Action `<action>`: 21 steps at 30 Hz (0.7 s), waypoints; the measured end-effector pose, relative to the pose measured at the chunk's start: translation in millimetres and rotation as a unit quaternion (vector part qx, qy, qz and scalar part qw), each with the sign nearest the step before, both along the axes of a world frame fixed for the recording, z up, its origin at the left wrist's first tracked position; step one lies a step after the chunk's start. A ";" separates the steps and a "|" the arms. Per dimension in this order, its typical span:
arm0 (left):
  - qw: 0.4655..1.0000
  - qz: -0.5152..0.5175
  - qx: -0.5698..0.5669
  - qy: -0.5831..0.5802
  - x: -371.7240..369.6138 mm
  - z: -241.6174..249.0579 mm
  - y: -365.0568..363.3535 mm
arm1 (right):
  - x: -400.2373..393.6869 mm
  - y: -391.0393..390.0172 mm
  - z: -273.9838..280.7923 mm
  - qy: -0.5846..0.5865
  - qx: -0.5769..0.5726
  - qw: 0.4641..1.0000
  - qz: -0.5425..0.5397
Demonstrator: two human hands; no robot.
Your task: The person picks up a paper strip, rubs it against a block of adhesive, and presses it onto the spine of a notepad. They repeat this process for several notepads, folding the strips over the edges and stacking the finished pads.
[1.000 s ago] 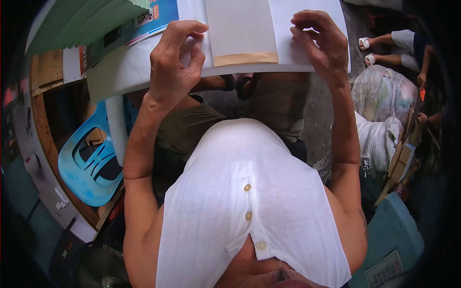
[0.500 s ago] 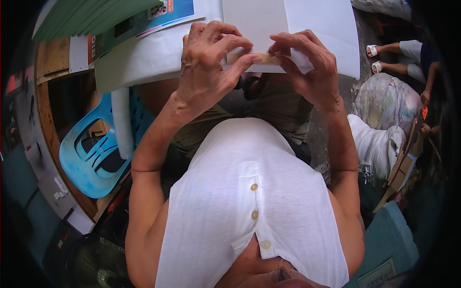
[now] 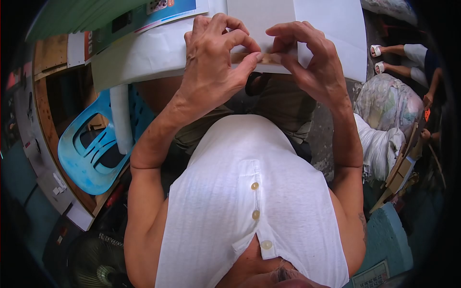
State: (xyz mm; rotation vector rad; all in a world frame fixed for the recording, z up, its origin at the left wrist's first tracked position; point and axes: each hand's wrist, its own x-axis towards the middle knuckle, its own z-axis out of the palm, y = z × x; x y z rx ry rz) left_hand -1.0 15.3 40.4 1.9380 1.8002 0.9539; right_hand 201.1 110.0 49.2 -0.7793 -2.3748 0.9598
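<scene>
A narrow tan strip (image 3: 267,58) lies along the near edge of a light grey card sheet (image 3: 261,19). I cannot make out whether the strip is tape or part of the card. My left hand (image 3: 218,60) pinches the strip with thumb and index fingertip, its other fingers curled above. Close beside it, my right hand (image 3: 312,60) has its thumb on the strip's right part, with curled fingers behind and the index finger raised. The right fingertips are partly hidden. White paper (image 3: 331,38) lies under and beside the card on the table.
Green sheets (image 3: 81,19) and a printed blue sheet (image 3: 177,12) are at the upper left. A blue plastic chair (image 3: 81,158) stands left, above a fan (image 3: 96,261). Stuffed sacks (image 3: 389,105) sit on the right, near another person's legs (image 3: 396,60).
Both hands have shifted slightly along the strip, and the left thumb and index fingertip have come together. The tan strip shows less between the hands. The view has shifted a little.
</scene>
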 end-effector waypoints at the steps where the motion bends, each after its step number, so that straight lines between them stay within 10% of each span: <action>1: 1.000 0.000 0.009 -0.005 1.0 -1.1 0.6 | -1.1 -0.3 0.6 0.000 -0.002 1.000 0.000; 21: 0.996 -0.018 0.031 0.081 6.2 4.7 -1.9 | -2.0 -5.0 -11.2 0.016 0.126 0.992 0.007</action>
